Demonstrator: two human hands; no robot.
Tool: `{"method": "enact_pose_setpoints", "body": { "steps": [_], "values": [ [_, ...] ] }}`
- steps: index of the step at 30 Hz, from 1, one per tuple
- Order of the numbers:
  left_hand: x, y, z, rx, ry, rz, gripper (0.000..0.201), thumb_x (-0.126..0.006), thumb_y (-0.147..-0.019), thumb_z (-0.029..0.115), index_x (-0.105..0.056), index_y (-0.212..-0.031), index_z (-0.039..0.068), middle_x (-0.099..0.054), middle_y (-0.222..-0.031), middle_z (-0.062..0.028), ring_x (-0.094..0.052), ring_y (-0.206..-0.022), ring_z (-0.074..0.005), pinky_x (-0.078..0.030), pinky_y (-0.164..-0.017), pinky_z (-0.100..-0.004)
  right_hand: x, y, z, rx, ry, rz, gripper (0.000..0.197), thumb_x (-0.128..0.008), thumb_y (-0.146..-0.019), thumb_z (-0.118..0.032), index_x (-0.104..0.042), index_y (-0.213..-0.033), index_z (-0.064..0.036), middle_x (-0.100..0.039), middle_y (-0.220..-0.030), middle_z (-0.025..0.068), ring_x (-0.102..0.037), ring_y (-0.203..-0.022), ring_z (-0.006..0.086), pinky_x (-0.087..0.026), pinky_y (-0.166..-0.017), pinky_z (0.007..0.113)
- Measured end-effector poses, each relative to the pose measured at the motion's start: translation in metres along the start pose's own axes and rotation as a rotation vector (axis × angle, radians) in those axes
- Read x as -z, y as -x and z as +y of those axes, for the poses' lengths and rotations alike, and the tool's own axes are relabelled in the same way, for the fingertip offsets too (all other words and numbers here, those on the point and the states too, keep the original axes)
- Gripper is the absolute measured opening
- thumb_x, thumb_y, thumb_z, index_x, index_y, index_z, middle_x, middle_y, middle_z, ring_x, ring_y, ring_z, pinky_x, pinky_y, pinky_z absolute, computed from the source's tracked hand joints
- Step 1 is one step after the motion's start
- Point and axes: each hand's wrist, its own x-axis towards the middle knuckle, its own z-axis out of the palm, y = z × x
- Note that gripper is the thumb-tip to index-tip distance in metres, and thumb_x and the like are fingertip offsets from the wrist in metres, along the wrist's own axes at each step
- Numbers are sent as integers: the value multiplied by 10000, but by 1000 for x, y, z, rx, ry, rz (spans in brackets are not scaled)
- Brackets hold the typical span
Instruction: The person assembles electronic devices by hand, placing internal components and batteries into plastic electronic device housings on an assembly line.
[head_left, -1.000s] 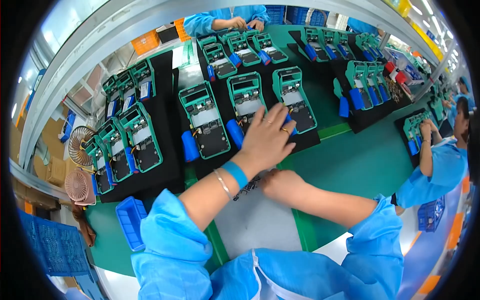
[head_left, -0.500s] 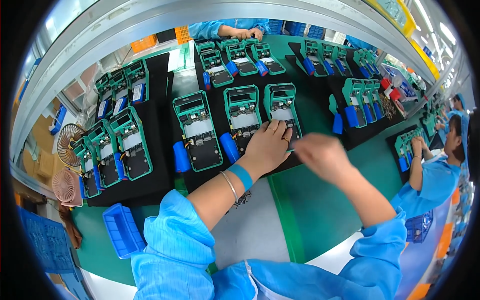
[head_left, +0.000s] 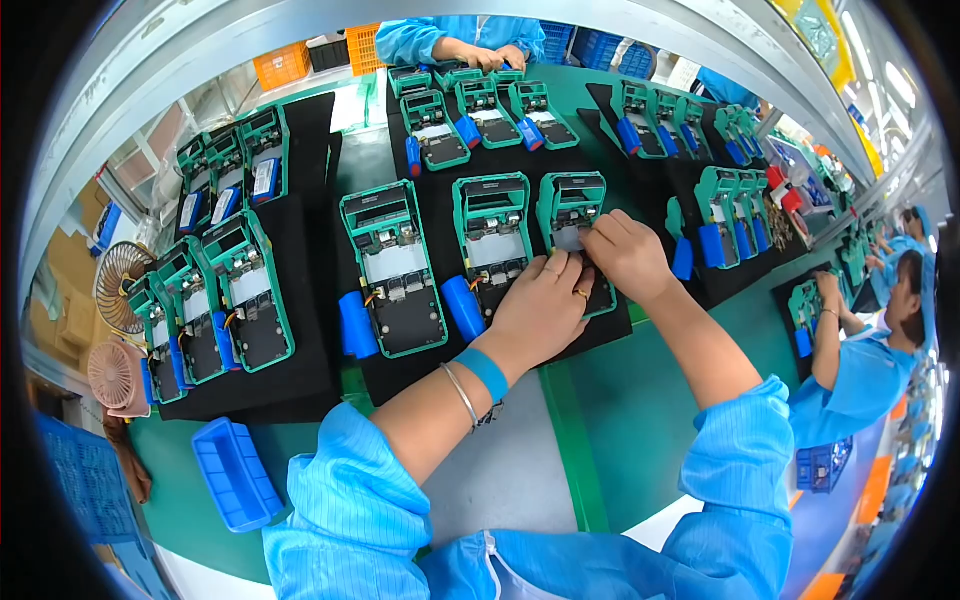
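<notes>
My left hand (head_left: pixel 540 315) lies over the lower part of a green device housing (head_left: pixel 574 192), its fingers curled in against it. My right hand (head_left: pixel 630 255) meets it from the right, thumb and fingers pinched together at the middle of the same housing. Whatever sits between those fingertips is too small or hidden to name. Left of my hands stand two similar opened housings, the middle housing (head_left: pixel 493 240) and the left housing (head_left: pixel 393 265), with circuit parts exposed. A blue wrapped battery pack (head_left: pixel 463 308) leans beside the middle one; a second blue battery pack (head_left: pixel 358 325) is wired to the left one.
More housings (head_left: pixel 258 300) stand on black mats to the left, at the back and on the right. A blue plastic bin (head_left: pixel 237 475) is at the front left, near two small fans (head_left: pixel 118 375). Co-workers sit across the table and at the right (head_left: pixel 860 370).
My right hand, blurred before and off to the right, has come in to the housing, its fingertips now close to my left hand's. The view has shifted slightly.
</notes>
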Motion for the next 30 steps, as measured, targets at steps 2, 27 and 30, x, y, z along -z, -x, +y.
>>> {"method": "enact_pose_setpoints", "body": {
  "steps": [2, 27, 30],
  "values": [
    [0, 0, 1, 5, -2, -6, 594, -767, -777, 339, -619, -1236, -8, -525, -1263, -144, -455, -1233, -290, -443, -1035, -396, 3, -2, 0, 10, 11, -18, 192, -674, -645, -91, -617, -827, -70, -493, -786, 25, -559, -745, 184, -491, -561, 291],
    [9, 3, 0, 7, 25, -45, 613, -743, -796, 363, -602, -1280, 14, -519, -1321, -172, -455, -1272, -324, -389, -1104, -457, 4, -13, -2, -225, 90, -83, 147, -675, -694, -112, -575, -801, -109, -546, -814, 39, -591, -848, 227, -537, -616, 320],
    [43, 17, 0, 31, 96, -7, 621, -707, -852, 391, -571, -1356, 56, -433, -1464, -207, -360, -1394, -372, -326, -1135, -516, 15, 1, -12, -443, -64, -41, 183, -714, -758, -101, -568, -867, -104, -563, -836, 73, -619, -865, 275, -542, -689, 379]
  ]
}}
